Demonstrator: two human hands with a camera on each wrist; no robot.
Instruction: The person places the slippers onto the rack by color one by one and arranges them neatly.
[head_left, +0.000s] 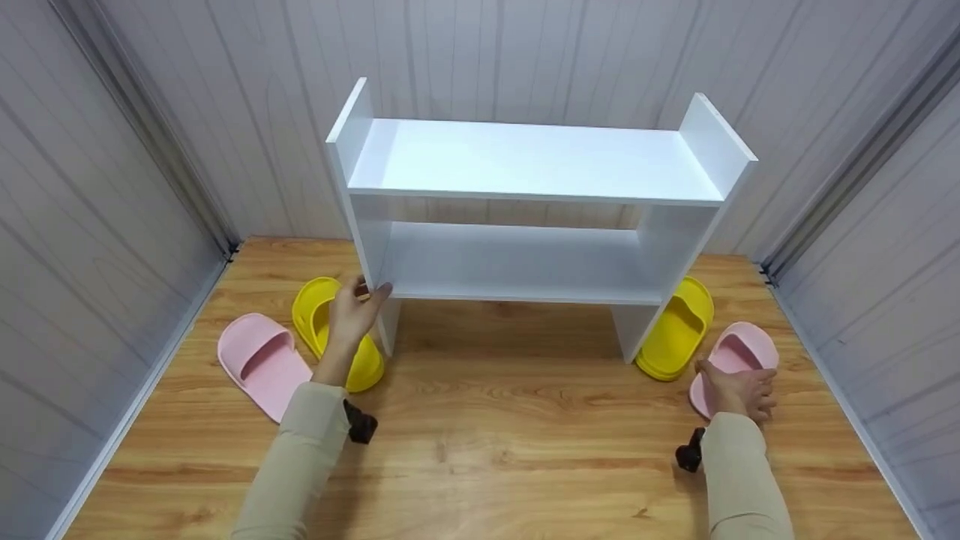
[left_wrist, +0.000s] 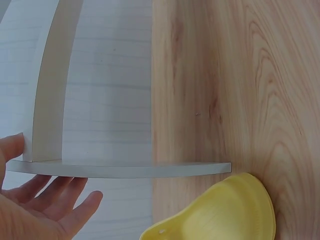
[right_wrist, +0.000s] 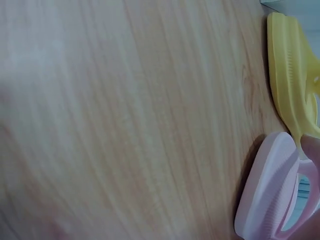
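The fingers of the left hand are pinching a side panel of the white shelf, thumb on the inner face by the lower board, the others behind the outer face. Over to the right, the right hand is lying across the right pink slipper, right of the frame below mid-height; I can't tell how tightly its fingers are closing, or whether they're gripping.

The shelf is standing upright in the upper centre, holding two boards between its side panels, its long axis running left to right. The right pink slipper is pointing its strapped toe to the upper right, like the right yellow slipper beside it. The left pink slipper and left yellow slipper are pointing their toes to the upper left.

The left forearm is covering part of the left yellow slipper; the shelf's right panel is hiding an edge of the right one. In the right wrist view, the frame's edge is cutting off most of the hand.
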